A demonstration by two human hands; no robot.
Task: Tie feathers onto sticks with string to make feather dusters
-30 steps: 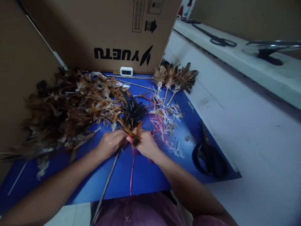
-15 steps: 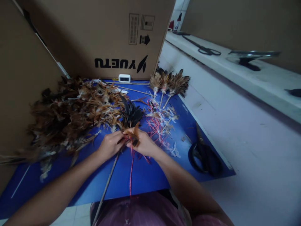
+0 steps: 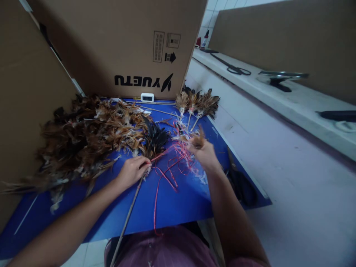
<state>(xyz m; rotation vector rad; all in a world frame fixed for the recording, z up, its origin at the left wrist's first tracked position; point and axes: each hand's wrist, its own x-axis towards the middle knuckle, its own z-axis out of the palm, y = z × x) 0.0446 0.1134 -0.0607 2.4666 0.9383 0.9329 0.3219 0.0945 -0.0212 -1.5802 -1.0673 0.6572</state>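
My left hand [image 3: 133,171] is pinched around the neck of a feather duster, where dark feathers [image 3: 156,139] meet a thin stick [image 3: 127,218]. The stick slants down past the table's front edge toward my lap. To the right, my right hand [image 3: 206,157] is raised and closed, blurred by motion, with a small tuft of brown feathers [image 3: 199,140] showing at its fingers. Pink string [image 3: 156,200] runs from the duster's neck toward the right hand and also trails down over the front edge. Whether the right fingers also grip the string I cannot tell.
A large heap of brown feathers [image 3: 91,137] covers the left of the blue table [image 3: 183,207]. Several feather dusters [image 3: 207,104] lie at the back right, beside a small white digital clock [image 3: 147,97]. Black scissors [image 3: 243,187] rest at the right edge. Cardboard [image 3: 97,48] walls the back.
My right hand has moved away from the duster's neck, to the right and up, carrying the brown tuft. My left hand stays at the neck. Pink string now stretches between them.
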